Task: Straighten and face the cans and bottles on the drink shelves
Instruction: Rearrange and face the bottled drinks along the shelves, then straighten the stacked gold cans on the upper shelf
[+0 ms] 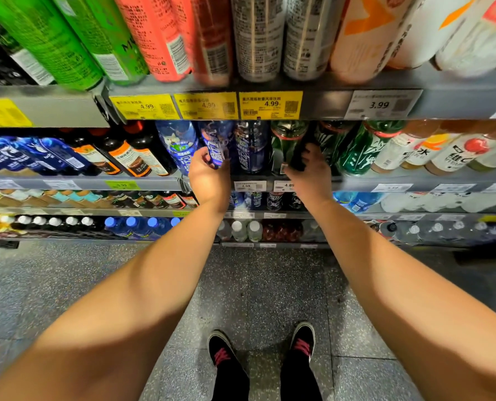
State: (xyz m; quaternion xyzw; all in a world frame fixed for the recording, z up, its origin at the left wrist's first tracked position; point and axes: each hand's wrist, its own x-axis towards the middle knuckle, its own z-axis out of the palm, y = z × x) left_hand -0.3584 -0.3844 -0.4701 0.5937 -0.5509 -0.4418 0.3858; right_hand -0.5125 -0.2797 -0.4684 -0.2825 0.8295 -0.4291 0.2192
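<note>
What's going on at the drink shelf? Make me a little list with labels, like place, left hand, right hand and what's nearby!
place: shop aisle, drink shelves seen from above
left hand: left hand grips a dark blue bottle on the middle shelf
right hand: right hand holds a dark bottle, next to green bottles
shelf above: green cans, a red can, grey cans
price tags: yellow tags reading 4.99
floor: speckled tiles, black shoes with pink laces
</note>
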